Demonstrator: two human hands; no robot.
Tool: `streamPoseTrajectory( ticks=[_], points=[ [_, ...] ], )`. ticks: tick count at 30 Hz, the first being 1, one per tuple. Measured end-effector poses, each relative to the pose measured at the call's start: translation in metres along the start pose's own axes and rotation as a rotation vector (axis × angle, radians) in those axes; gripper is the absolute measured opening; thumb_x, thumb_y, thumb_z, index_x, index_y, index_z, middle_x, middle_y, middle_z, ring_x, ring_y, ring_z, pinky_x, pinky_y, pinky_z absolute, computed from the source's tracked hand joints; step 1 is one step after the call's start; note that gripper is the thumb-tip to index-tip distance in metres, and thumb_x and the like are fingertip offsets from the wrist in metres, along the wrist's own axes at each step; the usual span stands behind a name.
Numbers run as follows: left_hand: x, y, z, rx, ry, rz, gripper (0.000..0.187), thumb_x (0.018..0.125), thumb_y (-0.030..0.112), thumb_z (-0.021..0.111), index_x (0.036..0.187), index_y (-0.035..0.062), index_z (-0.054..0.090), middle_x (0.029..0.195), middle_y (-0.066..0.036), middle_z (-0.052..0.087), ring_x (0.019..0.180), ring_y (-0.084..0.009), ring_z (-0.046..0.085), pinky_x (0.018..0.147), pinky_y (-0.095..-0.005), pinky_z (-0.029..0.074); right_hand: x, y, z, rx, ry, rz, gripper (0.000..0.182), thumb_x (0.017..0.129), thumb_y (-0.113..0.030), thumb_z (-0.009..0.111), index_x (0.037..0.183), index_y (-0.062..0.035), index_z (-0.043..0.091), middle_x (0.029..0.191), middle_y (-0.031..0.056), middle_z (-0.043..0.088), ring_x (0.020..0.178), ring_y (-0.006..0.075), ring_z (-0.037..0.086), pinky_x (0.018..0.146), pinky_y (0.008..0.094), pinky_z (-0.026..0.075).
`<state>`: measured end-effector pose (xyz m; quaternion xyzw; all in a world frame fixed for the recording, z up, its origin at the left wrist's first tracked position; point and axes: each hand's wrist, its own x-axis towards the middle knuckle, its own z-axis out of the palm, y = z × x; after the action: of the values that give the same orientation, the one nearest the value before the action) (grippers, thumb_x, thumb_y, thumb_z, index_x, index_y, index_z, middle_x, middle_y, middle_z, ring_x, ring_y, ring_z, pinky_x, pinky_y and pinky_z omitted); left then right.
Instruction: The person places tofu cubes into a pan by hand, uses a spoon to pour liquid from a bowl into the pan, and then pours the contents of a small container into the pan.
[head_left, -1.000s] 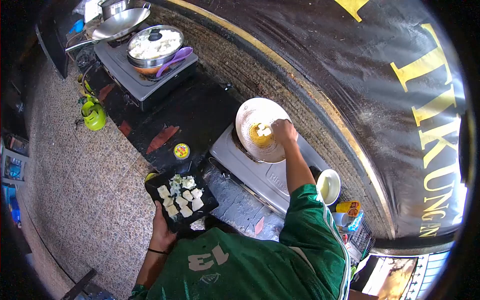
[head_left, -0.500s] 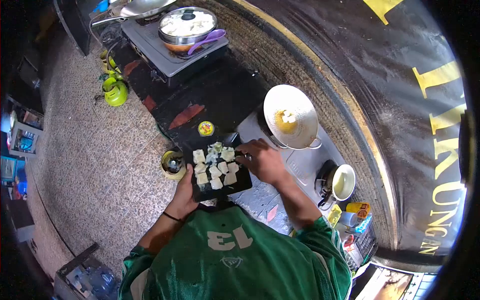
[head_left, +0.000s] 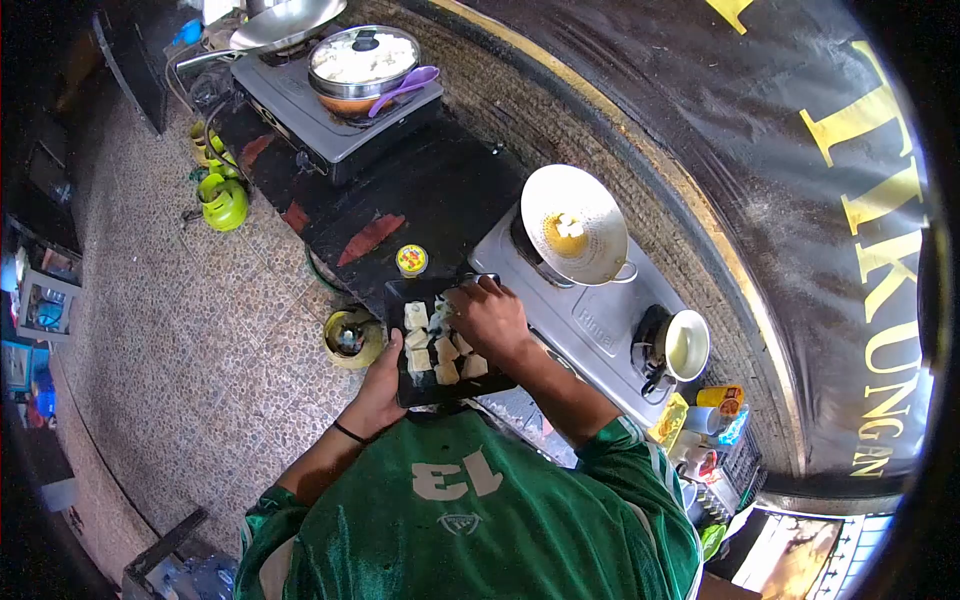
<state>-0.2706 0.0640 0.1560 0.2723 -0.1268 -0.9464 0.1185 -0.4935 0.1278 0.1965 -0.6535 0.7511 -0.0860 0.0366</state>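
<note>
My left hand (head_left: pixel 382 388) grips the left edge of a black tray (head_left: pixel 408 392), its thumb on the rim. Pale, tofu-like square pieces (head_left: pixel 447 350) lie on the tray, with a whitish-green wet patch near its far side. My right hand (head_left: pixel 490 318) reaches down over the tray's far right part, fingers bent and drawn together at the pieces. The hand covers its own fingertips, so whatever they hold is hidden. Ahead and to the right, a light metal wok (head_left: pixel 598 205) sits on a stove, with a few white pieces (head_left: pixel 567 226) in yellowish oil.
A small yellow-lidded tub (head_left: pixel 411 260) stands on the black counter beyond the tray. The grey two-burner stove (head_left: pixel 600 325) also carries a small white pot (head_left: pixel 687 345). Farther back, another stove (head_left: pixel 385 122) bears a lidded pan (head_left: pixel 362 65) and purple spoon (head_left: pixel 405 88). Green gas cylinders (head_left: pixel 222 202) stand left.
My right hand has moved left and inward from the tray's right edge, over the pieces. The tray has shifted slightly right in view, and the camera view has turned a little.
</note>
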Motion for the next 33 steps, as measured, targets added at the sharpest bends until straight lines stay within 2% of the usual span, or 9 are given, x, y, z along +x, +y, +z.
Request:
streamPoseTrajectory(
  ticks=[6, 8, 11, 15, 20, 24, 26, 29, 33],
  points=[
    [-0.003, 0.004, -0.004, 0.016, 0.006, -0.023, 0.064, 0.115, 0.057, 0.041, 0.153, 0.0066, 0.053, 0.143, -0.015, 0.068, 0.127, -0.0301, 0.07, 0.108, -0.0487, 0.058, 0.006, -0.009, 0.002, -0.015, -0.094, 0.091, 0.028, 0.093, -0.026, 0.07, 0.117, -0.0122, 0.072, 0.118, 0.0102, 0.072, 0.123, 0.0303, 0.065, 0.096, 0.0479, 0.057],
    [-0.005, 0.005, -0.003, 0.021, 0.023, -0.017, 0.065, 0.115, 0.058, 0.041, 0.153, 0.0068, 0.053, 0.142, -0.015, 0.069, 0.126, -0.0298, 0.07, 0.108, -0.0487, 0.058, 0.003, -0.008, 0.008, 0.0, 0.03, 0.137, 0.025, 0.091, -0.025, 0.071, 0.111, -0.0094, 0.072, 0.116, 0.0118, 0.072, 0.122, 0.0312, 0.065, 0.096, 0.048, 0.057],
    [-0.01, 0.011, 0.004, 0.007, 0.016, -0.051, 0.065, 0.115, 0.058, 0.041, 0.153, 0.007, 0.053, 0.142, -0.014, 0.069, 0.126, -0.0296, 0.07, 0.107, -0.0486, 0.058, 0.0, -0.001, 0.013, -0.076, 0.017, 0.117, 0.036, 0.09, -0.034, 0.079, 0.113, -0.0078, 0.073, 0.117, 0.0117, 0.072, 0.116, 0.0341, 0.067, 0.101, 0.0481, 0.055],
    [-0.004, 0.007, -0.005, 0.022, -0.01, -0.029, 0.066, 0.115, 0.059, 0.04, 0.153, 0.0071, 0.053, 0.142, -0.014, 0.069, 0.126, -0.0296, 0.07, 0.107, -0.0484, 0.058, 0.002, -0.003, 0.01, -0.042, -0.028, 0.115, 0.035, 0.09, -0.034, 0.076, 0.11, -0.006, 0.073, 0.118, 0.0127, 0.072, 0.117, 0.0337, 0.065, 0.102, 0.0484, 0.053],
    [-0.007, 0.007, 0.001, 0.033, -0.005, -0.03, 0.066, 0.115, 0.059, 0.04, 0.154, 0.0073, 0.052, 0.142, -0.014, 0.068, 0.127, -0.0299, 0.07, 0.108, -0.0489, 0.058, 0.003, -0.006, 0.012, -0.054, 0.02, 0.067, 0.029, 0.085, -0.027, 0.075, 0.104, -0.006, 0.07, 0.111, 0.0122, 0.07, 0.119, 0.0333, 0.064, 0.1, 0.0487, 0.053],
    [-0.003, 0.002, -0.003, 0.018, -0.031, -0.011, 0.066, 0.115, 0.059, 0.04, 0.154, 0.0078, 0.051, 0.143, -0.014, 0.068, 0.128, -0.0302, 0.069, 0.109, -0.0497, 0.057, 0.003, -0.005, 0.003, -0.028, 0.091, 0.02, 0.031, 0.084, -0.027, 0.076, 0.106, -0.0071, 0.068, 0.107, 0.0117, 0.07, 0.115, 0.0335, 0.065, 0.099, 0.0487, 0.052],
    [-0.003, 0.001, -0.002, 0.039, -0.016, -0.016, 0.065, 0.114, 0.059, 0.041, 0.154, 0.0081, 0.051, 0.144, -0.014, 0.067, 0.129, -0.0306, 0.069, 0.109, -0.0503, 0.057, 0.003, -0.003, -0.005, -0.014, -0.007, -0.042, 0.035, 0.084, -0.029, 0.075, 0.113, -0.0092, 0.068, 0.111, 0.0094, 0.069, 0.116, 0.0302, 0.063, 0.095, 0.048, 0.051],
    [-0.002, -0.003, 0.0, 0.019, -0.01, -0.004, 0.065, 0.114, 0.059, 0.041, 0.154, 0.0085, 0.051, 0.144, -0.014, 0.067, 0.128, -0.0308, 0.069, 0.109, -0.0505, 0.057, 0.003, 0.001, -0.007, 0.054, -0.052, -0.052, 0.036, 0.083, -0.028, 0.075, 0.114, -0.0099, 0.069, 0.112, 0.0083, 0.07, 0.114, 0.0291, 0.062, 0.096, 0.0486, 0.051],
    [-0.001, -0.005, 0.0, 0.017, 0.002, -0.017, 0.065, 0.114, 0.059, 0.041, 0.153, 0.0086, 0.052, 0.143, -0.014, 0.067, 0.128, -0.0306, 0.069, 0.11, -0.0503, 0.057, -0.001, 0.008, 0.011, 0.12, 0.025, -0.09, 0.038, 0.083, -0.027, 0.076, 0.117, -0.0107, 0.07, 0.112, 0.0091, 0.07, 0.115, 0.0305, 0.061, 0.097, 0.0495, 0.05]
  ],
)
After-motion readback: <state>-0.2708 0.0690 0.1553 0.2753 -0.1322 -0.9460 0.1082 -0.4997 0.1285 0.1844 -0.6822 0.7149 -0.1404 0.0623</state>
